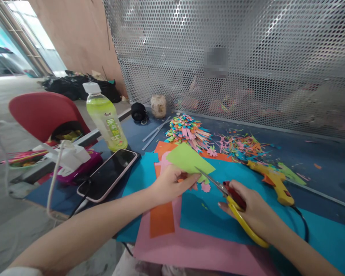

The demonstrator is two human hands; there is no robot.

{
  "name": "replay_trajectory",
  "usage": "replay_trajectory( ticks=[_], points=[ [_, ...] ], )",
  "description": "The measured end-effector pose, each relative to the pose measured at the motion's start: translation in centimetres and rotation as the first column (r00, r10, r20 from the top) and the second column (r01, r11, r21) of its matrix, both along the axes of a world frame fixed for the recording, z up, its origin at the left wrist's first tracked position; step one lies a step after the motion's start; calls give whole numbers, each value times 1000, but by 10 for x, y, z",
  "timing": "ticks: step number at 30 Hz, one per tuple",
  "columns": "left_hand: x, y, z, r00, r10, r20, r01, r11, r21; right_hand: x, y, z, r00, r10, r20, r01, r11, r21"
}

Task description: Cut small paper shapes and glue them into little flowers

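My left hand [169, 184] pinches a light green paper sheet [186, 158] by its lower edge and holds it above the table. My right hand [253, 212] grips yellow-and-red scissors [232, 201], whose blades point left and meet the green paper's right edge. Under both hands lie stacked sheets of teal [218, 214], pink [195, 249] and orange paper [161, 218]. A small pink paper flower [206, 187] lies just below the blades.
A yellow glue gun [273, 180] lies right of the scissors. A heap of coloured paper scraps [189, 132] sits behind. A phone [109, 174], a green drink bottle [106, 119], a red chair [43, 113] and a perforated metal screen [247, 57] surround the work area.
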State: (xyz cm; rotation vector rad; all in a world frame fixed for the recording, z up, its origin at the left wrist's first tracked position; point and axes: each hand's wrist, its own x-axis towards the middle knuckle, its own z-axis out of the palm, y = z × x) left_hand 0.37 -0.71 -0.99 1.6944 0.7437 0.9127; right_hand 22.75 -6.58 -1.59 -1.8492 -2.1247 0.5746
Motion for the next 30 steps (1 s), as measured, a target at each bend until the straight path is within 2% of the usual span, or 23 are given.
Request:
replay_trajectory(
  ticks=[7, 18, 24, 30],
  points=[
    [0, -1, -3, 999, -24, -25, 24, 1000, -6, -2, 1, 2, 1000, 7, 10, -7, 1000, 12],
    [0, 1, -2, 997, 35, -73, -39, 998, -46, -2, 2, -3, 1000, -26, 17, 26, 999, 41],
    [1, 3, 3, 980, 141, 142, -124, 985, -123, -1, 3, 3, 1000, -23, 9, 23, 999, 34],
    [-5, 7, 9, 967, 154, 201, -124, 980, -153, 2, 4, 3, 994, -36, -104, 46, 994, 97]
  ],
)
